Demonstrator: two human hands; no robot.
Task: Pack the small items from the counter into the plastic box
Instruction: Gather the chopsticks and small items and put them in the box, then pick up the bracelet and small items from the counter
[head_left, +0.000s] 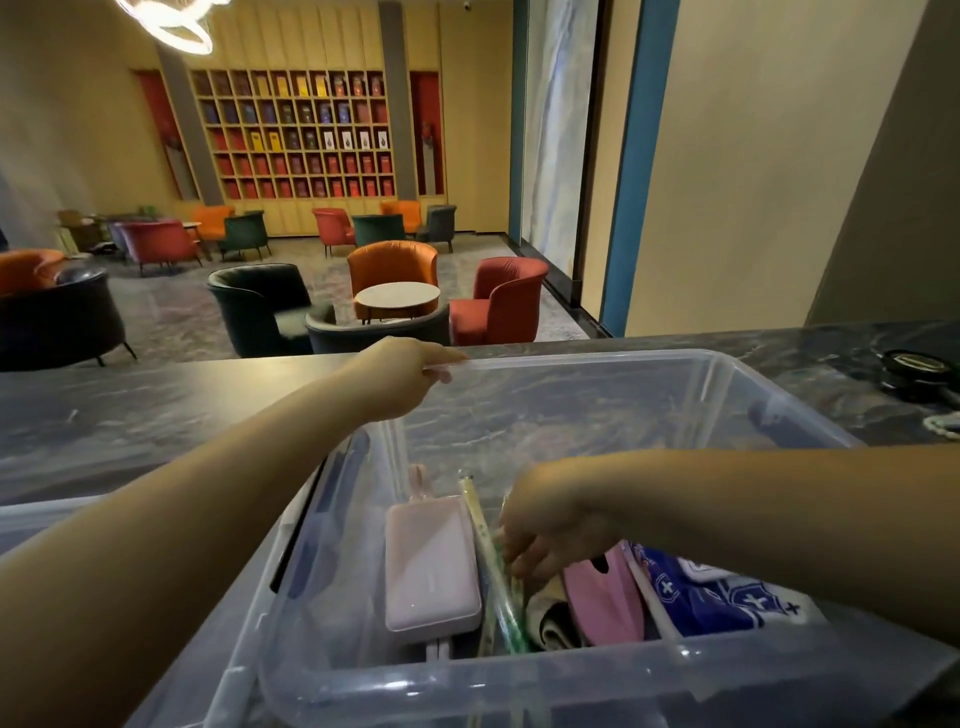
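Steadying the plastic box (597, 395) on the tabletop (130, 410), our left hand (405, 374) pinches its rim; our right hand (550, 519) grips green sticks (506, 597) inside. Jamming them could tip the box.

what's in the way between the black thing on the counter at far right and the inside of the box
Only the plastic box's own right wall stands between; the black item must be lifted over its rim. The box is open-topped, with no lid on it. The right hand is low inside among the packed items, and the left hand grips the far rim.
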